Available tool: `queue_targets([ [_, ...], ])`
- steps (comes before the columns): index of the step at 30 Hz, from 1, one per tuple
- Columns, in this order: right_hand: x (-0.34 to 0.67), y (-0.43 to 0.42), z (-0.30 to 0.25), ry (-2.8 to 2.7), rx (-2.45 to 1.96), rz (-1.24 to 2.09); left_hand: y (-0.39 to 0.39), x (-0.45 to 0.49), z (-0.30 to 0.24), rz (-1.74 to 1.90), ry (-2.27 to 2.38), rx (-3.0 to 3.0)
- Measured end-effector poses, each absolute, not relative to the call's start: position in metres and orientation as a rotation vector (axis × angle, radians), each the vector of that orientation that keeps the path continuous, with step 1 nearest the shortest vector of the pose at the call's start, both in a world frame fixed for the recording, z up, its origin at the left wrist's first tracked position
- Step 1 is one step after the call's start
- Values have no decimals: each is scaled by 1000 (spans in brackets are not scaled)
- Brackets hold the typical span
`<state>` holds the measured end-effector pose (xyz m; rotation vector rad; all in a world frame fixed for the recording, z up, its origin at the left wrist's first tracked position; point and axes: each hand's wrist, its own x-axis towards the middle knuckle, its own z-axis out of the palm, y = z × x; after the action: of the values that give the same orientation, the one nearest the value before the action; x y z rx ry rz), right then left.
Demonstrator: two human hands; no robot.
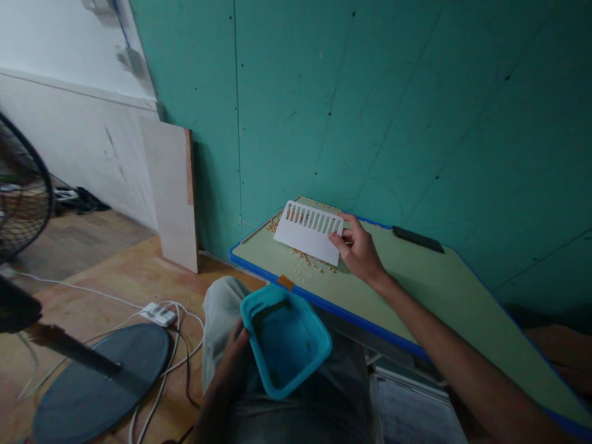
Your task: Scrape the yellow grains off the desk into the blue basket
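The left hand [237,346] pinches the side of a turquoise square plastic tub [289,336] near the blue-edged pale-green bench [430,274]. There, small yellowish grains [317,265] lie around a white slotted plate [305,239], which the right hand [361,251] pinches; more bench extends rightward.

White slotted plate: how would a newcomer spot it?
Find the green wall, then the blue-edged table beside it. Near the scattered bits, the right hand holds the white plate. Unlike the blue tub in the left hand, it is flat, with a row of slots.
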<state>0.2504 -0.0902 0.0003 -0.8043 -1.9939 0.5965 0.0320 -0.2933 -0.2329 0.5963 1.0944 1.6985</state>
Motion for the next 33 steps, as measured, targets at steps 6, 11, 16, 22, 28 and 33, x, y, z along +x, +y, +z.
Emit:
queue_targets([
  [6, 249, -91, -1, -1948, -792, 726, -296, 36, -236, 1732, 1027, 536],
  [11, 244, -105, 3, -1910, -672, 1014, -296, 35, -234, 1719, 1107, 529],
  [16, 239, -119, 1, -1993, -622, 1151, -297, 37, -224, 1725, 1032, 523],
  [22, 240, -109, -8, -2035, -632, 1101, -298, 39, -221, 1717, 1053, 491],
  [28, 250, -88, -7, -2042, -703, 857, -295, 35, -230, 1726, 1113, 501],
  [33, 255, -81, -4, -2017, -734, 768, -295, 35, -229, 1738, 1134, 511],
])
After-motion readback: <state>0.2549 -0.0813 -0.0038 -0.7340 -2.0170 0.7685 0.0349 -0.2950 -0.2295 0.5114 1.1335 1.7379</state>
